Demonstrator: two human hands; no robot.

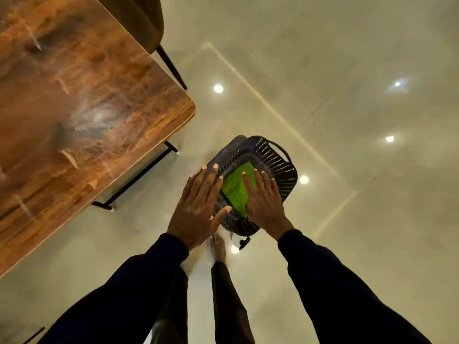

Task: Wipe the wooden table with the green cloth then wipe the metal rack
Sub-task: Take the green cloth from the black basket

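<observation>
- The right hand [263, 202] lies flat, fingers spread, pressing on the green cloth [237, 192].
- The left hand [198, 207] is open too, fingers apart, held over the near left rim, gripping nothing.
- The cloth sits inside the black metal rack [275, 160], a slatted basket standing on the pale tiled floor [347, 70].
- The wooden bench [74, 108] stands to the left, well apart from the rack.
- A bare foot [218, 247] rests just beside the rack.
</observation>
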